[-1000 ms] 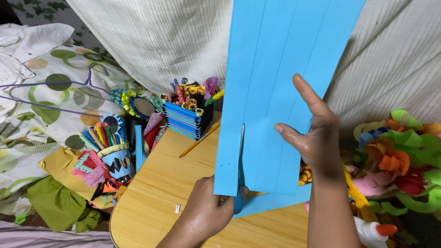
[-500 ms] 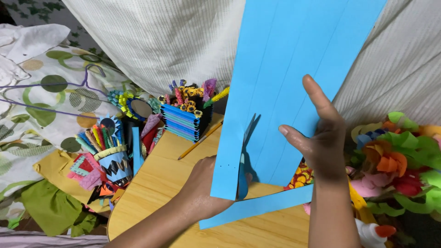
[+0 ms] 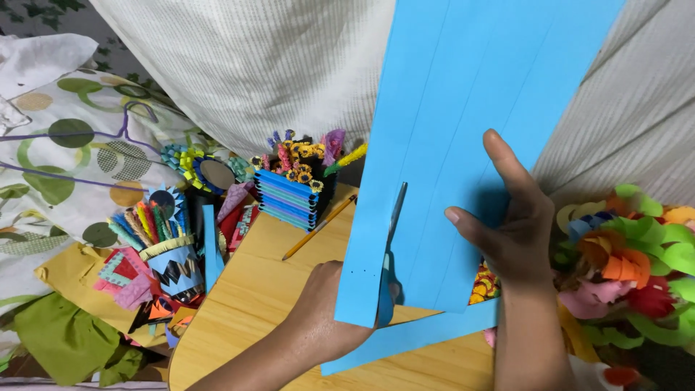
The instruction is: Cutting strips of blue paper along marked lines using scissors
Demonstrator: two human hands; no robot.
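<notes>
my right hand (image 3: 517,239) pinches the blue paper sheet (image 3: 463,137) taut; left hand (image 3: 329,311) fingers grip scissors (image 3: 391,250), cutting upward

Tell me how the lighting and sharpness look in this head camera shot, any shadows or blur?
Head view: soft, even light, no glare; the right hand casts a dark shadow on the blue paper; the scissors show as a darker shape along the cut; the left hand, the pencil and the paper flowers look sharp, no motion blur.
</notes>
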